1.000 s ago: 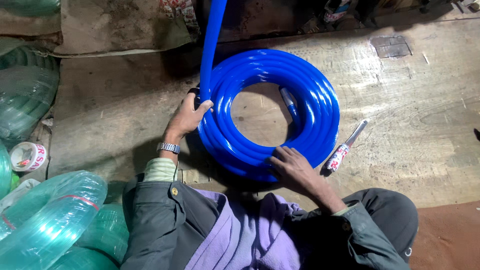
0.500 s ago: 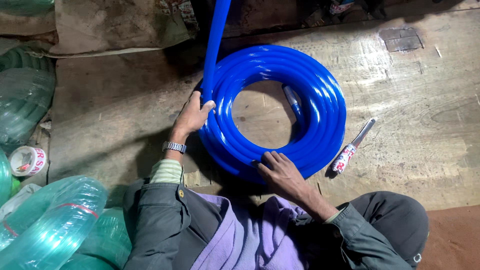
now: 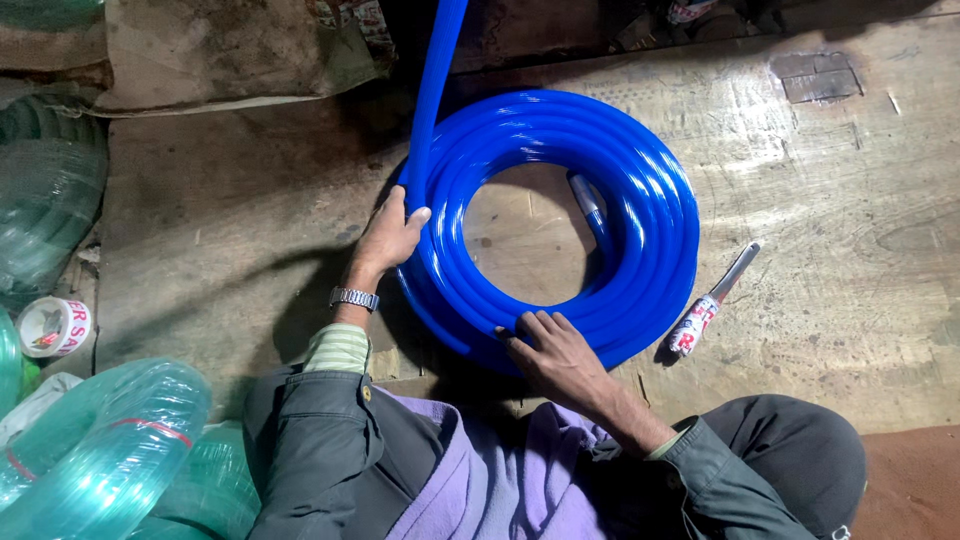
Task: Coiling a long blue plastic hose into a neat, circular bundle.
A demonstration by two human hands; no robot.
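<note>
I saw the blue hose coil (image 3: pixel 640 200) lying flat on the wooden floor (image 3: pixel 850 200). The left hand (image 3: pixel 392 235) gripped its outer left edge, fingers curled around the hose; the right hand (image 3: pixel 555 355) pressed the near rim, fingers spread. A knife (image 3: pixel 712 300) lay just beside the coil.

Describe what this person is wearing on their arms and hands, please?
Both hands are bare, without gloves. The left hand has a silver metal-link wristwatch at the wrist, above a striped green cuff. Both arms are in dark grey jacket sleeves; a pale cuff edge shows near the right hand.
</note>
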